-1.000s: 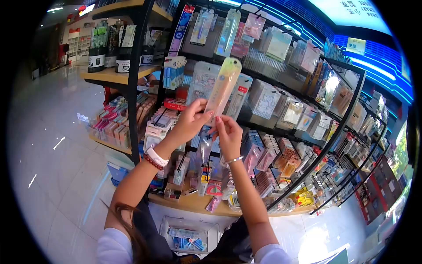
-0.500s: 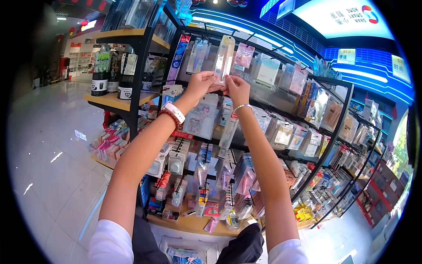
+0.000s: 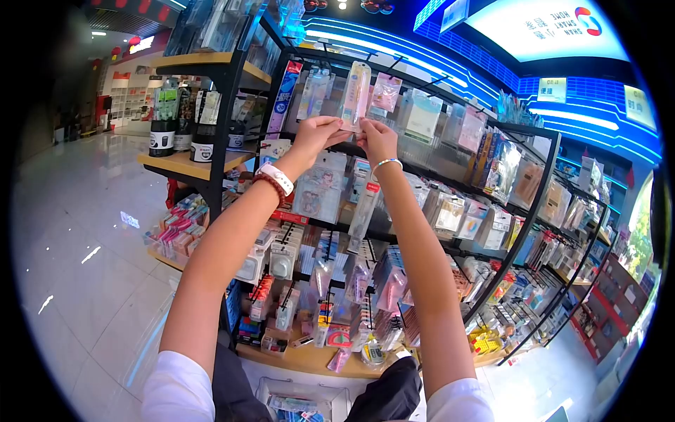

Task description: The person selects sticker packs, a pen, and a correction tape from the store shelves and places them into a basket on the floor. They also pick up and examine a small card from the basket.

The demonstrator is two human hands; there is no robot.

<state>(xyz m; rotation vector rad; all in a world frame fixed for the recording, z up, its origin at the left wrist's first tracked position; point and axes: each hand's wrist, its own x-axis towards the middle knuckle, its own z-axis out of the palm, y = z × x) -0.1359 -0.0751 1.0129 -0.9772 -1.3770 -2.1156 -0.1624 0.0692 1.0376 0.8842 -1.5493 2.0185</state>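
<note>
Both my arms reach up to the top row of hooks on a shop rack. A long, narrow clear package (image 3: 356, 90) with a pale yellow top hangs upright there; what is inside is too small to name. My left hand (image 3: 320, 133) pinches its lower left edge. On the lower right corner, my right hand (image 3: 377, 138) closes thumb and fingers. A pink packet (image 3: 386, 91) hangs just to the right, and a clear bluish packet (image 3: 315, 93) to the left. Below my hands hangs a clear sleeve with a cartoon print (image 3: 320, 186).
Black rack posts (image 3: 223, 119) stand left of my arms, with a wooden shelf (image 3: 186, 166) bearing black-based cups. Several rows of hooked packets fill the rack below. A clear bin (image 3: 302, 394) with packets sits between my knees. Tiled floor (image 3: 91, 281) lies left.
The view has shifted very slightly. Both hands stay at the bottom of the long package, which hangs in nearly the same place.
</note>
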